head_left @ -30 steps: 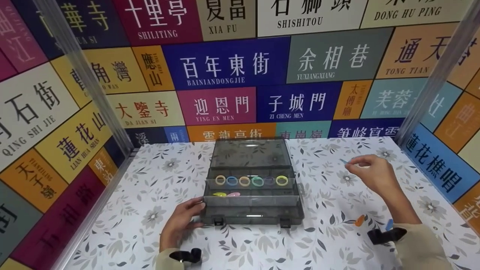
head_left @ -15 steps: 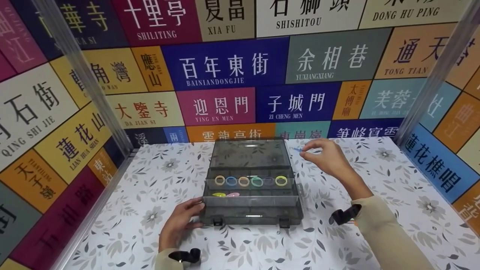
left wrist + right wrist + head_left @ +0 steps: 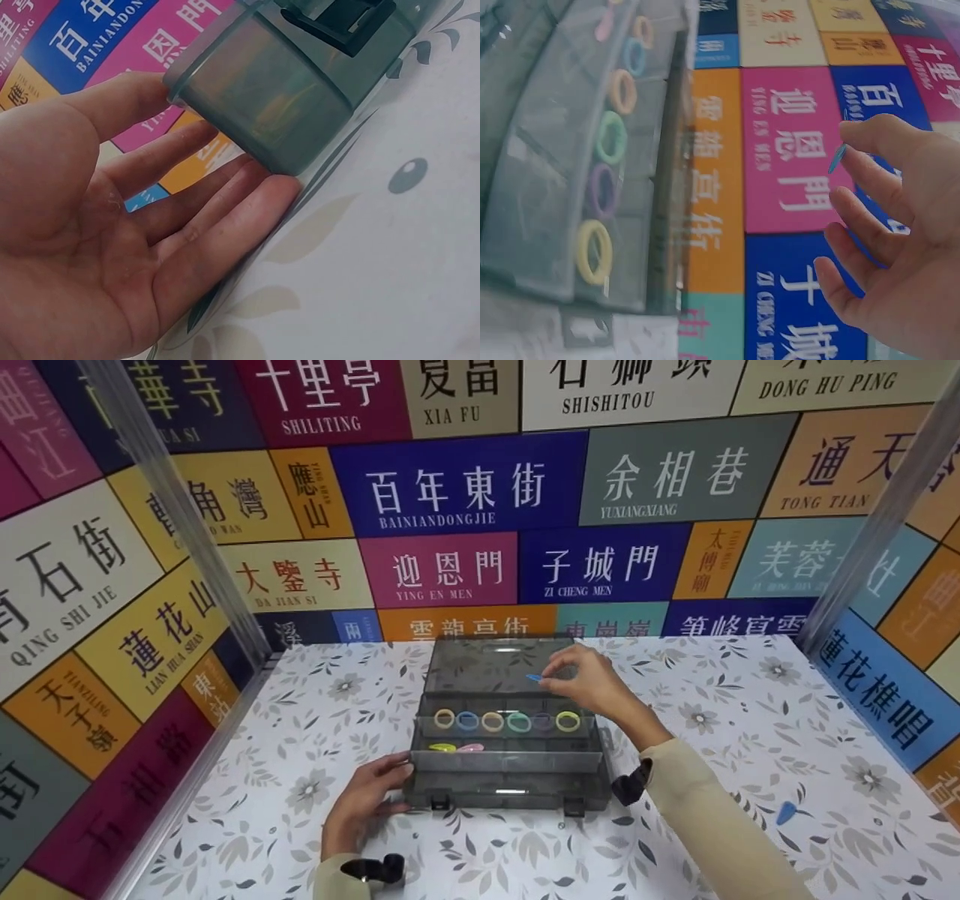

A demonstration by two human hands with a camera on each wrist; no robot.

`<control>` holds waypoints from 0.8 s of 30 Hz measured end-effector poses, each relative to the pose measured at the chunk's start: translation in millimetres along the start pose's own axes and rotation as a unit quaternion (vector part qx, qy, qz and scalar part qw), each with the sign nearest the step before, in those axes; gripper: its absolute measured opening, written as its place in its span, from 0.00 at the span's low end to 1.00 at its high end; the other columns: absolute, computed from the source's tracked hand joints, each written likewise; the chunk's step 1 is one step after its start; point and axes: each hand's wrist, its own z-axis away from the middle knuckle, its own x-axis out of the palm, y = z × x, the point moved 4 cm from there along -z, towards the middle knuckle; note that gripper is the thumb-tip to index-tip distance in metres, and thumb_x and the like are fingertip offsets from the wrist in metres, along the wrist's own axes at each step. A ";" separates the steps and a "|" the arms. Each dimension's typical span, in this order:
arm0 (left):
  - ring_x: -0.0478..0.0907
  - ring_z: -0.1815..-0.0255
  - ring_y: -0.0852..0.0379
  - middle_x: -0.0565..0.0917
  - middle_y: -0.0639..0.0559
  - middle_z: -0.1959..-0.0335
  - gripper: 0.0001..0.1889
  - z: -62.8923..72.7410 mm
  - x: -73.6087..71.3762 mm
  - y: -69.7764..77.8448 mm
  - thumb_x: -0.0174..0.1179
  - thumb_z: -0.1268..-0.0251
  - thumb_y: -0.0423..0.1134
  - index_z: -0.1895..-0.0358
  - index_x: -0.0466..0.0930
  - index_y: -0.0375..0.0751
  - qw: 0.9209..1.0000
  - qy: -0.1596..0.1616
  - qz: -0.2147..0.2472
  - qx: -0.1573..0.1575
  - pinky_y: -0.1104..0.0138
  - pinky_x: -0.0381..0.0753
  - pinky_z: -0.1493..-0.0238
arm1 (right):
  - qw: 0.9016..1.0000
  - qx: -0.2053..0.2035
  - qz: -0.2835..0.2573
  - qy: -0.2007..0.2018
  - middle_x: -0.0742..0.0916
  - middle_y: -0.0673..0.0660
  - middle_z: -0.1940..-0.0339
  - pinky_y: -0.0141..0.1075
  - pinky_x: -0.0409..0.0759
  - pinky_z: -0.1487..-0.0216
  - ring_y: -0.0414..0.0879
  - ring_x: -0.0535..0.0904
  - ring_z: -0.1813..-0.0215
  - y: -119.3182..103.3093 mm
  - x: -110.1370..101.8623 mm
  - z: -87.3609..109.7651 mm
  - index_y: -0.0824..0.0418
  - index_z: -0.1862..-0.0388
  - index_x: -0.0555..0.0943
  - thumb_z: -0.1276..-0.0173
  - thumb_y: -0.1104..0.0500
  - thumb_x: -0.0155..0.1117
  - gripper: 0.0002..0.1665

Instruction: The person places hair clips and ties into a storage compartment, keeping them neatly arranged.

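Note:
My right hand pinches a small blue hair clip between thumb and fingertips, overlapping the raised lid in the head view. In the right wrist view the blue hair clip sticks out from the fingertips, apart from the box. My left hand rests with nearly straight fingers against the left front corner of a smoky clear compartment box. Several coloured ring-shaped hair ties stand in a row in its upper tier. A yellow clip and a pink clip lie in the tier below.
Another blue clip lies on the leaf-patterned tabletop, right of the right forearm. The box lid stands open at the back. Sign-covered walls close in the back and sides.
My right hand has travelled left with the blue hair clip, from the right part of the table to the box lid. The left hand stays at the box corner.

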 end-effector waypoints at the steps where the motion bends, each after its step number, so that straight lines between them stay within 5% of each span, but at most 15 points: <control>1: 0.76 0.34 0.41 0.75 0.39 0.30 0.30 -0.2 -0.1 0.0 0.63 0.31 0.50 0.29 0.72 0.42 1.000 0.000 -0.001 0.000 0.57 0.90 0.56 | 1.000 -0.003 0.000 -0.004 0.83 0.61 0.40 0.57 0.73 0.31 0.60 0.76 0.35 -0.4 5.7 -1.6 0.58 0.61 0.90 0.36 0.54 0.73 0.09; 14: 0.80 0.38 0.45 0.78 0.40 0.33 0.29 0.4 0.3 1.6 0.63 0.31 0.49 0.30 0.73 0.42 1.000 0.009 0.000 -0.002 0.58 0.90 0.58 | 0.997 -0.024 0.018 -0.066 0.83 0.60 0.42 0.57 0.71 0.29 0.61 0.73 0.34 -3.2 74.1 -12.1 0.57 0.66 0.89 0.36 0.56 0.74 0.05; 24: 0.73 0.31 0.39 0.73 0.38 0.29 0.30 2.3 0.2 1.4 0.62 0.30 0.50 0.29 0.72 0.43 1.000 -0.004 -0.012 0.007 0.57 0.89 0.57 | 0.995 -0.018 0.041 -0.091 0.84 0.62 0.41 0.63 0.58 0.23 0.58 0.75 0.34 5.4 99.4 -10.0 0.56 0.72 0.90 0.39 0.58 0.76 0.04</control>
